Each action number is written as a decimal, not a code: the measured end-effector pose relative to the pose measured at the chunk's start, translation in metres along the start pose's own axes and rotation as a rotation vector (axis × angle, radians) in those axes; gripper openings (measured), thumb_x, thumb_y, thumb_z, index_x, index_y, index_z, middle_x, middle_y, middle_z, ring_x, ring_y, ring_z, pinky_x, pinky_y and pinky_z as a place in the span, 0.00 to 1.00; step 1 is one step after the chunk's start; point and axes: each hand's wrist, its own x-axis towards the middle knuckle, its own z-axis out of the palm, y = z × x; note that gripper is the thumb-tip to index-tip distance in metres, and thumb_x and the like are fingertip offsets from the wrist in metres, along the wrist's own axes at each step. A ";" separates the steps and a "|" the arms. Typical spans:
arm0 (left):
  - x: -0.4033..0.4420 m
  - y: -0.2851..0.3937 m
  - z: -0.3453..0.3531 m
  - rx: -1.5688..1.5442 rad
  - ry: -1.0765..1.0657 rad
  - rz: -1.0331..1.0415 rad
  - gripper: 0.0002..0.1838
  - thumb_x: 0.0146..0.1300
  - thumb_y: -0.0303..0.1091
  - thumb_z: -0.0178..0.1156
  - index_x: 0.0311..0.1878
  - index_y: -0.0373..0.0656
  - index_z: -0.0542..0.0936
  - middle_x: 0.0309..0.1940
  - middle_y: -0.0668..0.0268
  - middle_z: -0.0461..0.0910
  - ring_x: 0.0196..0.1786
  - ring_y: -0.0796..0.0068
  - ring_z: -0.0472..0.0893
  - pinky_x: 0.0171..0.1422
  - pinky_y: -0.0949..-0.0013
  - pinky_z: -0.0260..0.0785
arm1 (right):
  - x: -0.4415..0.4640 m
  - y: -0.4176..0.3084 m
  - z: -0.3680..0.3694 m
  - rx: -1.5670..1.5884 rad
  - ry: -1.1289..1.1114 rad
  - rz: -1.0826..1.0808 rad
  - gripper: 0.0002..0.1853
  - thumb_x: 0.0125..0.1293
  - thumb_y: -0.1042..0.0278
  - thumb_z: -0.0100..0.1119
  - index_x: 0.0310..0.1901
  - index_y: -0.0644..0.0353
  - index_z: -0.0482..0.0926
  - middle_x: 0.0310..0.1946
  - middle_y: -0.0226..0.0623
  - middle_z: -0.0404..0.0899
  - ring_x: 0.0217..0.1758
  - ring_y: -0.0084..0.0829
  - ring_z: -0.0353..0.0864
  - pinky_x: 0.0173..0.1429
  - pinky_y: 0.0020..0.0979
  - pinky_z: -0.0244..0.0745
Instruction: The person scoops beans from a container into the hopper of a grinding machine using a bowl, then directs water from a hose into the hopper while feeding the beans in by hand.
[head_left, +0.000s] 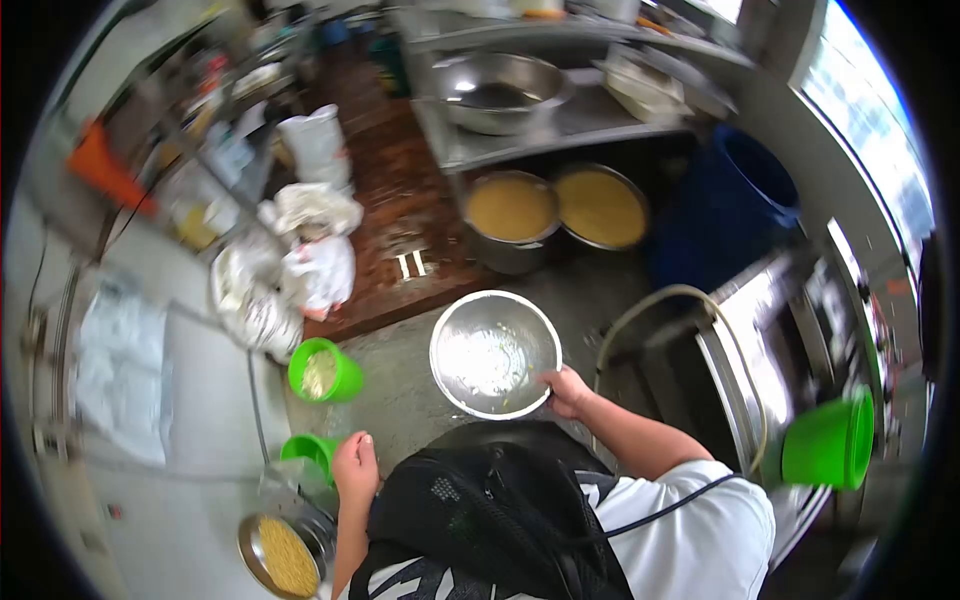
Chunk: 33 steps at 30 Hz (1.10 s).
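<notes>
My right hand [568,391] is closed on the right rim of a shiny metal bowl [492,358]. The bowl tips its open side up toward me, and a few small bits cling to its inner wall. Lower on the left, my left hand [355,465] hangs with its fingers curled in, and nothing shows in it. Nearest to that hand is a green bucket [308,452], partly hidden behind clear plastic. Another green bucket [326,371] with pale contents stands farther forward on the floor. A metal pot [318,535] of yellow grain-like food sits below my left hand.
Two large pots [510,254] of yellowish contents stand beneath a steel shelf [590,130]. A blue barrel [715,215] is to their right. A hose [672,292] loops by the steel counter, near a green bucket [828,440]. White sacks [320,215] lie at left.
</notes>
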 end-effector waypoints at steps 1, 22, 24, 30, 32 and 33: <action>0.019 0.021 0.020 0.002 -0.058 0.049 0.13 0.74 0.35 0.62 0.49 0.34 0.86 0.41 0.49 0.87 0.45 0.49 0.86 0.54 0.56 0.78 | -0.004 -0.015 -0.016 0.027 0.047 -0.039 0.26 0.72 0.75 0.58 0.70 0.58 0.71 0.60 0.45 0.81 0.56 0.47 0.88 0.54 0.59 0.89; 0.392 0.218 0.398 0.065 -0.706 0.583 0.33 0.71 0.42 0.68 0.73 0.33 0.72 0.70 0.42 0.73 0.72 0.40 0.72 0.78 0.48 0.65 | 0.115 -0.197 -0.200 0.493 0.447 -0.222 0.29 0.62 0.82 0.52 0.68 0.62 0.69 0.58 0.48 0.79 0.55 0.48 0.87 0.55 0.53 0.91; 0.439 0.262 0.437 0.050 -0.758 0.734 0.36 0.71 0.43 0.68 0.75 0.33 0.69 0.71 0.41 0.71 0.73 0.39 0.71 0.79 0.48 0.64 | 0.117 -0.234 -0.196 0.521 0.479 -0.281 0.31 0.62 0.81 0.53 0.69 0.60 0.67 0.58 0.46 0.79 0.55 0.46 0.87 0.51 0.51 0.91; 0.550 0.394 0.571 0.016 -0.760 0.965 0.34 0.71 0.41 0.67 0.74 0.33 0.71 0.71 0.41 0.71 0.73 0.39 0.70 0.79 0.47 0.63 | 0.167 -0.297 -0.242 0.448 0.613 -0.358 0.33 0.62 0.80 0.53 0.71 0.57 0.64 0.53 0.43 0.80 0.44 0.38 0.87 0.38 0.39 0.87; 0.584 0.429 0.621 0.110 -0.707 1.017 0.35 0.70 0.42 0.67 0.75 0.35 0.71 0.72 0.41 0.69 0.74 0.37 0.68 0.80 0.44 0.62 | 0.190 -0.326 -0.259 0.380 0.714 -0.391 0.32 0.62 0.77 0.54 0.70 0.57 0.65 0.46 0.40 0.80 0.32 0.29 0.82 0.26 0.31 0.76; 0.599 0.446 0.644 0.163 -0.679 1.038 0.35 0.69 0.41 0.68 0.75 0.36 0.70 0.72 0.41 0.69 0.73 0.36 0.68 0.80 0.43 0.62 | 0.209 -0.338 -0.275 0.398 0.720 -0.378 0.32 0.62 0.77 0.54 0.70 0.57 0.65 0.46 0.40 0.80 0.32 0.29 0.82 0.26 0.31 0.76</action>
